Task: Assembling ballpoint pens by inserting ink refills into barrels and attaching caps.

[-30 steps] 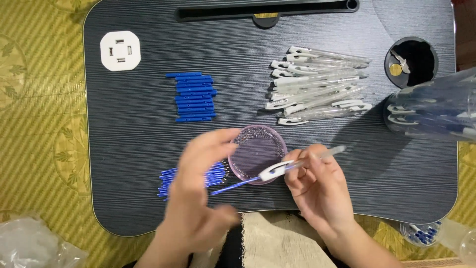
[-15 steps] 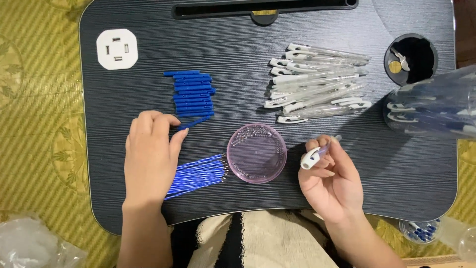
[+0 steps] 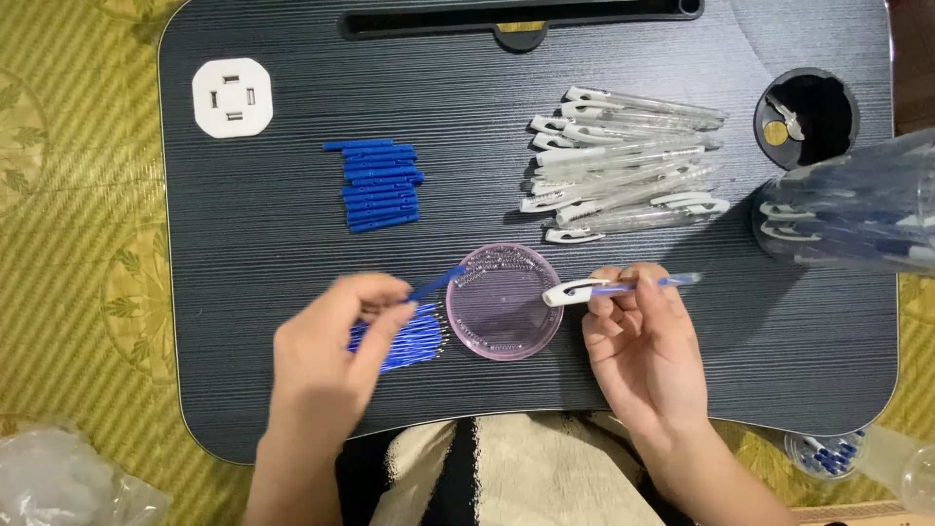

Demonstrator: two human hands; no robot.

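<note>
My right hand [image 3: 643, 356] holds a clear pen barrel with a white clip [image 3: 609, 288], lying level just right of a round pink dish [image 3: 504, 301] that has small springs along its far rim. My left hand [image 3: 326, 360] pinches a thin blue refill [image 3: 435, 283], its tip pointing up toward the dish. Under that hand lies a heap of blue refills [image 3: 404, 341]. Farther back sit a row of blue pen parts [image 3: 380, 185] and a pile of clear barrels with white clips [image 3: 623, 166].
All this lies on a black lap desk [image 3: 292, 253] with a white socket block [image 3: 232, 96] at far left, a cup hole [image 3: 806, 115] at far right and a slot along the back. A clear bag of pens [image 3: 857, 209] overhangs the right edge. Crumpled plastic [image 3: 58, 482] lies bottom left.
My left hand came back from the row of blue parts to the refill heap and picked up one refill. My right hand turned its barrel level beside the dish.
</note>
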